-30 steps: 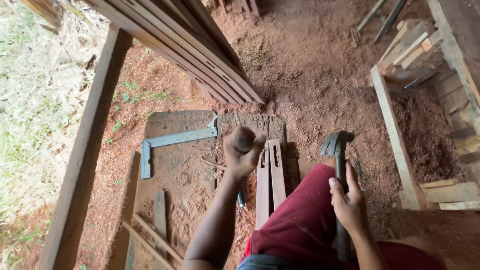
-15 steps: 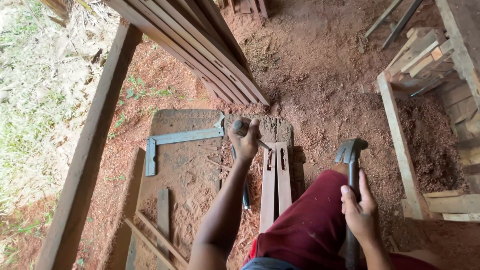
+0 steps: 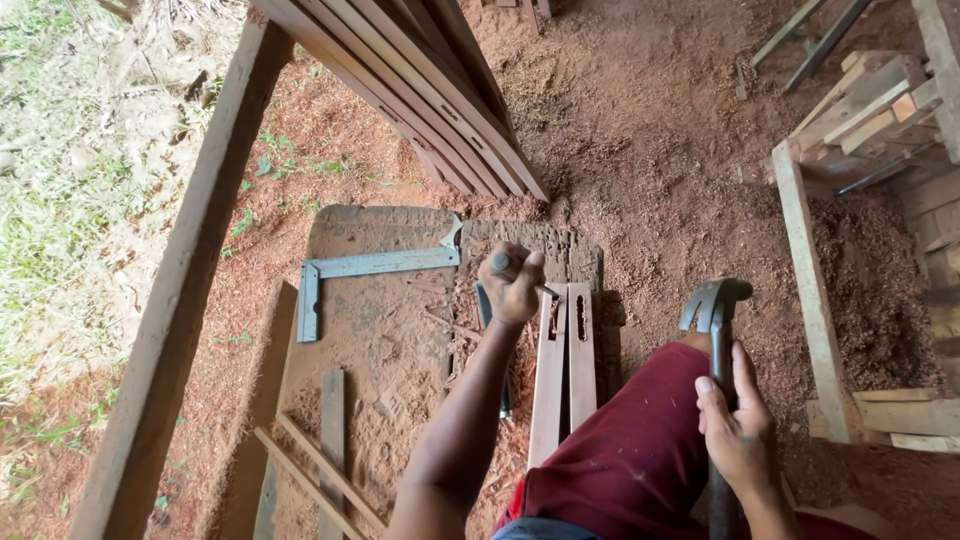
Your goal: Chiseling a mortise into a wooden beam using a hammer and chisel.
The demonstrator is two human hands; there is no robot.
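The chisel (image 3: 503, 266), set upright at the slotted slat (image 3: 581, 345) on the dusty work board (image 3: 370, 330), is clenched in the left hand (image 3: 512, 285). The right hand (image 3: 738, 432) grips the claw hammer (image 3: 716, 330) over the knee. Best results likely need the chisel kept plumb on the mortise line and struck squarely.

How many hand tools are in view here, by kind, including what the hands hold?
Claw hammer, gripped by the right hand: 1
Chisel, gripped by the left hand: 1
Metal try square, lying on the board: 1
Total: 3
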